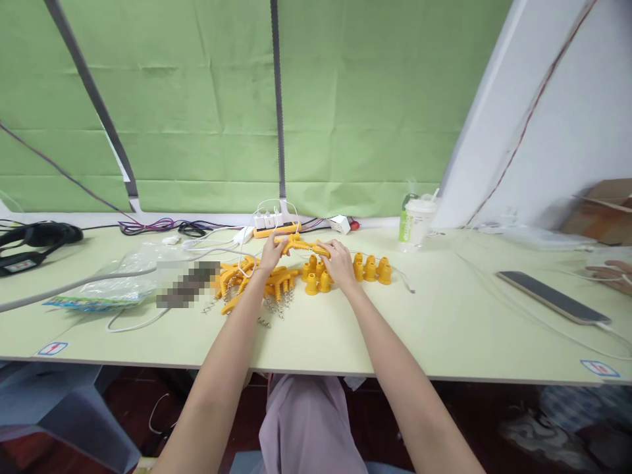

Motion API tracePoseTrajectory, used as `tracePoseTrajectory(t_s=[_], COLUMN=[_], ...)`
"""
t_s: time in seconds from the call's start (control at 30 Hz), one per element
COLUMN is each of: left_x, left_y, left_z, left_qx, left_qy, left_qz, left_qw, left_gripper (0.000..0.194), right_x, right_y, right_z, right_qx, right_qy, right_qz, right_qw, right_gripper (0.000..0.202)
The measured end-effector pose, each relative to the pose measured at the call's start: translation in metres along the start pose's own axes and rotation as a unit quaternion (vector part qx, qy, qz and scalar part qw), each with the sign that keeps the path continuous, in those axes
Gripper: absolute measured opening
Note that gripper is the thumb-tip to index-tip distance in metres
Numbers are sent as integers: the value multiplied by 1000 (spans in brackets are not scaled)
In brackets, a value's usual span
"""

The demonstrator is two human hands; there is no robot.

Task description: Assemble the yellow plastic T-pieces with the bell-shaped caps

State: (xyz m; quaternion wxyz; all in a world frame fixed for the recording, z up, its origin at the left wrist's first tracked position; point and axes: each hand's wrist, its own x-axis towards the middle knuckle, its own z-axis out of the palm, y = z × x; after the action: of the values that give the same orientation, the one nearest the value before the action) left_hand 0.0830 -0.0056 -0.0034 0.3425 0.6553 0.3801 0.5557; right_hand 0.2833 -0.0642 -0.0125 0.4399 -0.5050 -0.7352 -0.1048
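My left hand [272, 253] is closed on a yellow plastic piece [297, 244], held just above the table. My right hand [338, 258] pinches a second yellow part [320, 251] close to the right end of that piece. Beneath and left of my hands lies a pile of yellow plastic pieces [279, 282] with metal spirals [271, 306] among them. Several yellow cone-shaped caps [311, 284] stand under my right hand, and more yellow caps [370, 271] stand to its right.
On the pale table [316, 342], plastic bags [123, 270] and black headphones [37, 243] lie left. A power strip [276, 230] is behind my hands. A lidded cup [417, 224], a phone [553, 297] and a cardboard box [605, 212] are right. White cables cross the table.
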Motion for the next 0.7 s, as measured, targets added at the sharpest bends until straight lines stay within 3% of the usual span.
tracePoseTrajectory(t_s=[0.17,0.37,0.5,0.6,0.7], left_x=[3,14,18,15,10], left_y=[-1,2,12,18,17], left_z=[-5,-18,-36,-51,-62], left_qx=[-29,-16,-24,-18,41], left_qy=[22,162,223,169,43], left_qz=[-41,-17,-33,-47,-37], left_qw=[998,987,974,984,998], left_gripper=[38,29,29,27,26], right_x=[-1,4,7,8,6], right_y=[1,8,19,24,25], right_z=[-5,-15,-29,-45,-58], right_qx=[-12,17,140,254,271], right_qy=[19,37,28,-41,-105], right_qz=[9,54,113,131,156], right_qw=[1000,998,983,957,944], right_gripper=[37,42,37,33,34])
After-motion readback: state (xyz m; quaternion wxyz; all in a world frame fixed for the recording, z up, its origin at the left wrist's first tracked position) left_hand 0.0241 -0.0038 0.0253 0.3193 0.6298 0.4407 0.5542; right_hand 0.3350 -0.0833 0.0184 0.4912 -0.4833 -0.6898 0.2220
